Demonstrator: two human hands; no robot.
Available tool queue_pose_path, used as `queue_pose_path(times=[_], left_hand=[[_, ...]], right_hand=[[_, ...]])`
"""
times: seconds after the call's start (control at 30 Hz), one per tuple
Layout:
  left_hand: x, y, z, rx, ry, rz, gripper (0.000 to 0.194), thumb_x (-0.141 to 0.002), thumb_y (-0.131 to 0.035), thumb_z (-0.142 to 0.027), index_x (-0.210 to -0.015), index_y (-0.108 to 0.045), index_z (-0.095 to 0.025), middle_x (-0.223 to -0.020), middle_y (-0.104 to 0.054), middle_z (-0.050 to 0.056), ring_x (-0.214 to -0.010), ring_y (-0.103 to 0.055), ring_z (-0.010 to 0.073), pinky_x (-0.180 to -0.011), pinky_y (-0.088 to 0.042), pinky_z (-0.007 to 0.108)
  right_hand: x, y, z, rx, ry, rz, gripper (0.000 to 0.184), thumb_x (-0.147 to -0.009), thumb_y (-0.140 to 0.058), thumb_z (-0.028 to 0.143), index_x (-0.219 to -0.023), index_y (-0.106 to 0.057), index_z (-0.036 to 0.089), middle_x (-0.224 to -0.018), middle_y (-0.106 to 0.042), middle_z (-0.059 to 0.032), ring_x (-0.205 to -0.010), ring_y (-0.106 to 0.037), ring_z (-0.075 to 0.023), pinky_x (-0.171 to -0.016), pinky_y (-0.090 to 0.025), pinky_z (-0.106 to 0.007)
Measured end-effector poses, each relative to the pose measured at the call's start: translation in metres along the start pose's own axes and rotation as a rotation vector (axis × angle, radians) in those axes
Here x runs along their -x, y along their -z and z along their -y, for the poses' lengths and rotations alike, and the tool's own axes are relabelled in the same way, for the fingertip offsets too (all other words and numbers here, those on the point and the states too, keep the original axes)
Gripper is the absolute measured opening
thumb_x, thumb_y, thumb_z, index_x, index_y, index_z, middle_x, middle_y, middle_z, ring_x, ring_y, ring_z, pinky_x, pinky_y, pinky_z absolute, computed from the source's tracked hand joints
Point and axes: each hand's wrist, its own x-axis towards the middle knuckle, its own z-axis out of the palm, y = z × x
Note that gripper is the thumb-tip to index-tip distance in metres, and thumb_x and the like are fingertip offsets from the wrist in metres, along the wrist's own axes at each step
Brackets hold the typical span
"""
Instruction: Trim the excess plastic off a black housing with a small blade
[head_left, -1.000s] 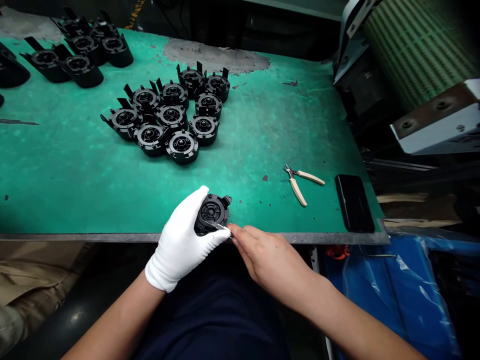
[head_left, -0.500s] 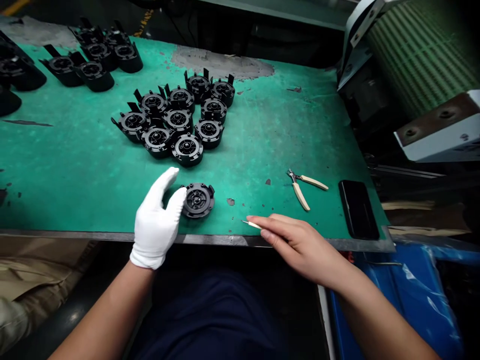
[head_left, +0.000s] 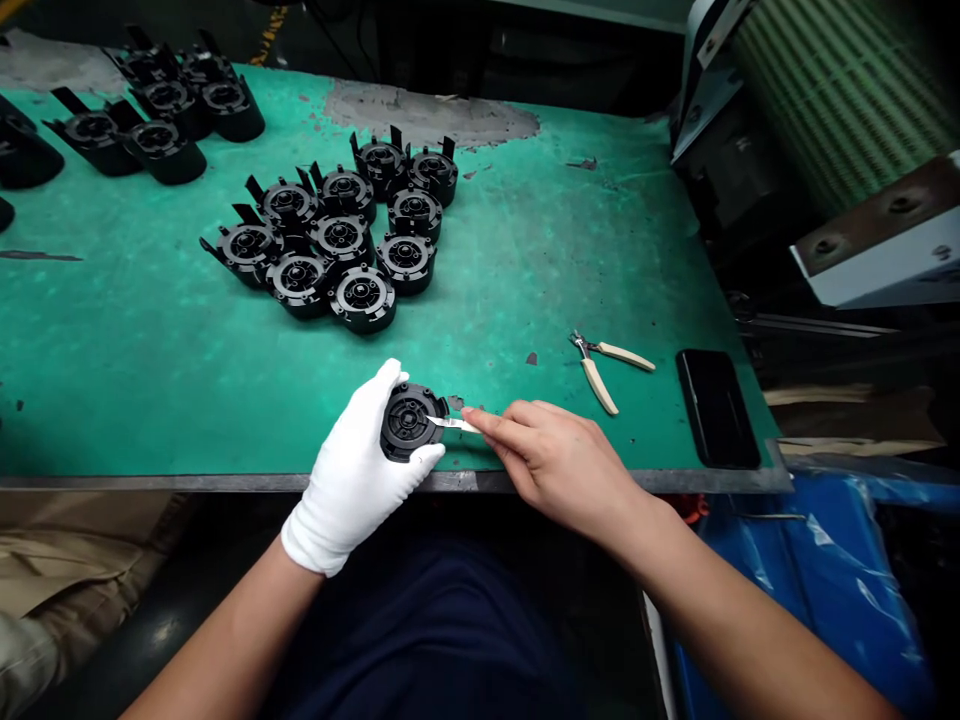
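My left hand, in a white glove, is closed around the left side of a round black plastic part. Concentric rings and a small central hub show on the part's upper face, and it is tilted slightly near the front edge of the table. Bare and closed, my right hand pinches a small craft knife with a pale handle. The blade's tip points left and reaches over the right side of the part's face; whether it touches cannot be told.
Several similar black parts stand grouped beyond my hands, with more at the far left. Cream-handled nippers and a black phone lie to the right on the green table. Machinery borders the right side. Someone's tan-trousered leg shows at lower left.
My left hand has moved right and closed on the black part, which is now tilted and slightly shifted. My right hand has brought the knife left and up, over the part.
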Motion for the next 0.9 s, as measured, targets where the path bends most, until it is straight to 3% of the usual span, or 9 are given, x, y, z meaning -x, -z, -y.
queue_pose_path(times=[0.6,0.9], left_hand=[[0.007,-0.031,-0.010,-0.151,-0.083,-0.266,0.084,-0.081,-0.080,-0.042,-0.149,-0.042,-0.009,-0.138,-0.059,0.021,-0.130,-0.059,0.0339,-0.112,-0.049,0.048],[0.005,-0.035,-0.010,-0.170,-0.062,-0.275,0.085,-0.082,-0.078,-0.045,-0.149,-0.042,-0.008,-0.138,-0.059,0.022,-0.130,-0.058,0.0336,-0.112,-0.048,0.048]], right_hand=[[0.003,-0.014,0.024,0.088,-0.187,-0.135,0.040,-0.109,-0.042,0.034,-0.145,-0.059,0.036,-0.089,-0.065,-0.0019,-0.083,-0.061,-0.0181,-0.066,-0.036,-0.031],[0.005,-0.015,0.022,0.060,-0.134,-0.139,0.039,-0.109,-0.043,0.034,-0.143,-0.061,0.034,-0.086,-0.066,-0.0022,-0.080,-0.061,-0.0171,-0.067,-0.038,-0.030]])
